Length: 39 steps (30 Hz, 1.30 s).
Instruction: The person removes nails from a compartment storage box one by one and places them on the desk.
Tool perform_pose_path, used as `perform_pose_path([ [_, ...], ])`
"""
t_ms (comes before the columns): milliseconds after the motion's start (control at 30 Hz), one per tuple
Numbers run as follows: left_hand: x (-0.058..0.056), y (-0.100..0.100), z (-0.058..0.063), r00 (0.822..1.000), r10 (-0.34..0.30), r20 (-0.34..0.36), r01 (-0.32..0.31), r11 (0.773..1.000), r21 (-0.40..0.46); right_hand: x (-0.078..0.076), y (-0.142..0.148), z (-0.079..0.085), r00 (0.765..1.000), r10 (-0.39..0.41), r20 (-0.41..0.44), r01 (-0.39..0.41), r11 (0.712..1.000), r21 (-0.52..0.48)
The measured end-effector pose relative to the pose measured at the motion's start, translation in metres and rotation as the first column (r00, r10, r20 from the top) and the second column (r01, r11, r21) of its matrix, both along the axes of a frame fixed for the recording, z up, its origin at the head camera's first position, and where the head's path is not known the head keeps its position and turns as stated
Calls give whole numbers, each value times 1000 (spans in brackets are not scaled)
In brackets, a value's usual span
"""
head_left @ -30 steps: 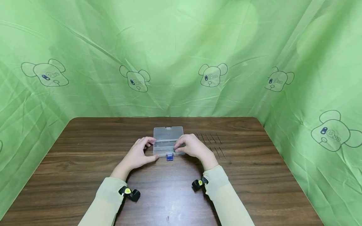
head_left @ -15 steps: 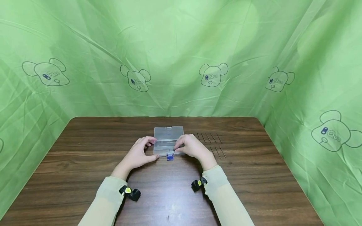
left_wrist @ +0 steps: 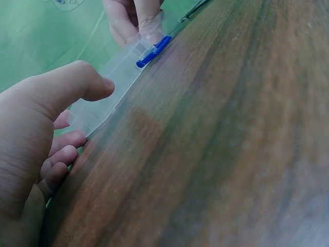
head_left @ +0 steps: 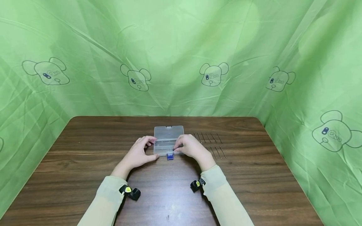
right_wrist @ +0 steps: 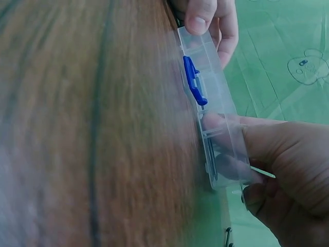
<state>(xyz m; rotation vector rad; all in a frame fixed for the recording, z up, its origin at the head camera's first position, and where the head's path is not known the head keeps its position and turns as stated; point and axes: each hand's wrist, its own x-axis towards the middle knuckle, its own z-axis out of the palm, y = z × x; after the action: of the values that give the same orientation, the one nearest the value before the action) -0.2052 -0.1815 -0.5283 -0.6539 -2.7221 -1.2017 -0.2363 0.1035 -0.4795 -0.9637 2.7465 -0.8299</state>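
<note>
A clear plastic storage box [head_left: 164, 143] with a blue latch [head_left: 170, 156] lies on the table, its lid [head_left: 168, 131] folded back. My left hand [head_left: 139, 153] grips the box's left side, thumb at the front corner and fingers farther back. Over the right part of the box, my right hand [head_left: 190, 146] reaches in with thumb and fingers brought together. Through the clear front wall, the right wrist view shows a thin dark nail [right_wrist: 211, 159] low inside, close to these fingertips. The fingers hide part of that compartment.
Right of the box, several thin nails [head_left: 212, 138] lie in a back row, with a shorter front row of nails [head_left: 220, 153] nearer me. The brown wooden table [head_left: 85, 150] ends at a green curtain [head_left: 175, 56] behind and at both sides.
My right hand has shifted slightly left with its fingertips still in the box, uncovering more of the back row of nails. The left hand keeps its place.
</note>
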Motion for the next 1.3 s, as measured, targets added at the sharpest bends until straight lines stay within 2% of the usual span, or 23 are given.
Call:
perform_pose_path([
  [233,-1,0,-1,1000,-1,2,1,1000,-2,3,-3,2,999,-36,-14,37,999,34],
  [433,-2,0,-1,1000,-6,-5,6,1000,-3,6,-3,4,997,4,-76,3,996,91],
  [667,-2,-1,-2,1000,0,-3,0,1000,-1,9,-6,9,983,62,-175,-30,983,182],
  [967,-2,0,-3,1000,-11,-8,11,1000,6,13,-4,10,996,-27,-88,39,991,131],
  [1300,-2,0,-1,1000,-9,4,9,1000,14,11,-3,8,997,-28,-79,37,991,126],
])
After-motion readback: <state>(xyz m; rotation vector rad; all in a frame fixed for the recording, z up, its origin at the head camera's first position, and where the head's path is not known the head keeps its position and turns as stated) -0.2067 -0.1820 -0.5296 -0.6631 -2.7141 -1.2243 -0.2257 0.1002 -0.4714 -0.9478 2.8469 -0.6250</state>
